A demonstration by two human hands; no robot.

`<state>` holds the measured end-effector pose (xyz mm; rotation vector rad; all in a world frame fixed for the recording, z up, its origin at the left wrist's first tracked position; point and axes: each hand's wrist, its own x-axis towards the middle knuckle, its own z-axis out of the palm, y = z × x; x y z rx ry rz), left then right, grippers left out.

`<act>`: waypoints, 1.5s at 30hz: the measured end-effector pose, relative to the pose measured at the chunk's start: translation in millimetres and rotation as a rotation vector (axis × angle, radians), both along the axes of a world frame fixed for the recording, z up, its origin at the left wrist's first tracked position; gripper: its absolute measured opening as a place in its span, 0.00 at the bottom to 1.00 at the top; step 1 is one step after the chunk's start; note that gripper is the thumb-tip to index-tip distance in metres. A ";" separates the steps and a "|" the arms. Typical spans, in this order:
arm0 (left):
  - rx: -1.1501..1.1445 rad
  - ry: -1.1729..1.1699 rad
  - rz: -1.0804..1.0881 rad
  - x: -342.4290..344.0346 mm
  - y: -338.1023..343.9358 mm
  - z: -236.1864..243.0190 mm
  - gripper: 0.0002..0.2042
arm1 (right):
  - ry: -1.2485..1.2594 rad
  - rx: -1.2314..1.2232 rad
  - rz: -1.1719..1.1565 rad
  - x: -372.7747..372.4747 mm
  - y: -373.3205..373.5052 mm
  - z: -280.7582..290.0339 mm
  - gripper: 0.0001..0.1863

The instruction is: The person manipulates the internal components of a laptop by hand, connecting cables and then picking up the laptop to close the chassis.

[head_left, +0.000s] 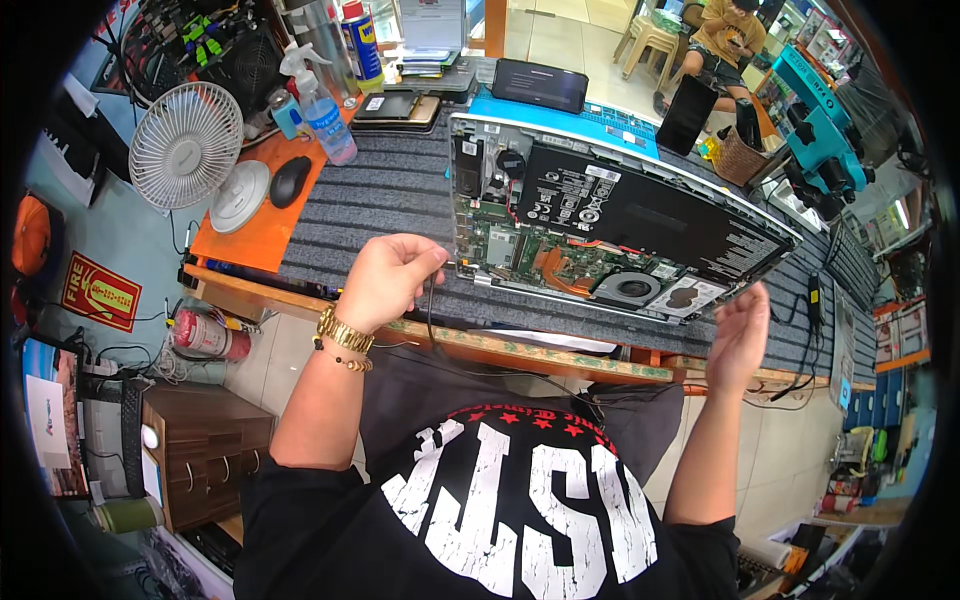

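A laptop with its bottom cover off stands tilted on the bench, its inner side facing me. It shows a black battery (640, 205), a green circuit board (530, 250), a copper heat pipe (552, 272) and a round fan (632, 290). My left hand (390, 280) is closed in a pinch on a thin black cable (432, 315), close beside the laptop's lower left corner. The cable's tip is hidden by my fingers. My right hand (738, 340) is at the lower right corner, fingers stretched and nothing visible in the palm; whether it touches the edge is unclear.
Behind the laptop are a phone (540, 84) and a blue mat (620, 128). At left stand a white fan (185, 145), a mouse (290, 181) and a spray bottle (325, 115). A blue microscope (825, 140) is at right. A person (725, 45) sits beyond the bench.
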<state>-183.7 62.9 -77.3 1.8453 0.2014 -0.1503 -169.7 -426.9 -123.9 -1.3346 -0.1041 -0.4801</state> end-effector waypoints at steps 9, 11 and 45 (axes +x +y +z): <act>-0.003 -0.027 -0.047 5.2 6.3 -5.8 0.13 | -0.134 -0.081 0.161 35.5 29.0 140.2 0.28; -0.041 -0.017 -0.046 4.6 7.7 -6.0 0.12 | -0.139 -0.120 0.172 40.3 35.9 146.4 0.26; -0.207 -0.104 -0.014 -11.2 3.4 -17.4 0.10 | -0.583 -0.197 0.189 -42.5 39.3 100.3 0.09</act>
